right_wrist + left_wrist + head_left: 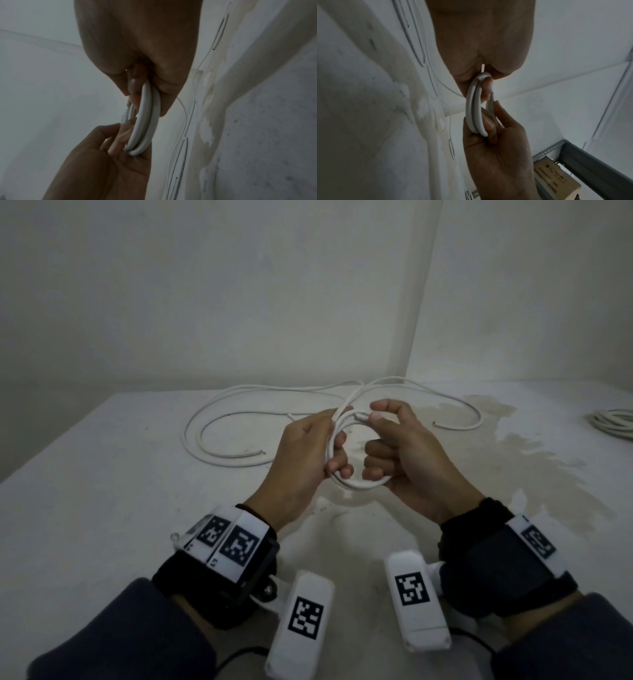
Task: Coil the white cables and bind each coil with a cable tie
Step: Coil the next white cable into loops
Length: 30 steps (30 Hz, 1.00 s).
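Coil (352,453) between both hands, loose cable (219,419) on table (102,474) behind.

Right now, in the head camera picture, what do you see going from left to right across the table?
Loose white cable → left hand → coil being held → right hand → finished coil at the table's edge.

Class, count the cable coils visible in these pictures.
2: one coil held in both hands above the table; one lying at the table's right edge, cut off by the frame.

Both hands grip a white cable coil (475,108): left hand (481,40) above, right hand (498,155) below.
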Each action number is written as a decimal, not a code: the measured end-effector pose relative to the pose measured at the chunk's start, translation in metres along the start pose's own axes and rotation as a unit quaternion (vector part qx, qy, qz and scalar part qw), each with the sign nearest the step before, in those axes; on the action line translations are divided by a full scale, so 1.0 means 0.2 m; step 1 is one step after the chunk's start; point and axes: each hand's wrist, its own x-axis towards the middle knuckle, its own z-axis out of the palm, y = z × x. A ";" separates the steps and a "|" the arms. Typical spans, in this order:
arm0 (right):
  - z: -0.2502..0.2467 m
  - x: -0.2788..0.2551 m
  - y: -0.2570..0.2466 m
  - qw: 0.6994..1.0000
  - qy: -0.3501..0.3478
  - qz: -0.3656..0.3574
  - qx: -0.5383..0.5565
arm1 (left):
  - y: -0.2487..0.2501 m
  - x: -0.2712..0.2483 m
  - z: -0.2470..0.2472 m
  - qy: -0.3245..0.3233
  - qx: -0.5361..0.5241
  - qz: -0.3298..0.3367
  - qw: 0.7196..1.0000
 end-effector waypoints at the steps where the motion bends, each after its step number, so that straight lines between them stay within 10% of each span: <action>1: 0.00 0.00 0.00 1.000 -0.010 -0.004 -0.002 | 0.01 0.00 0.00 -0.009 0.005 -0.001 1.000; 30: -0.02 -0.02 0.01 0.991 -0.062 -0.040 -0.109 | 0.06 -0.01 -0.02 -0.106 0.191 -0.056 0.974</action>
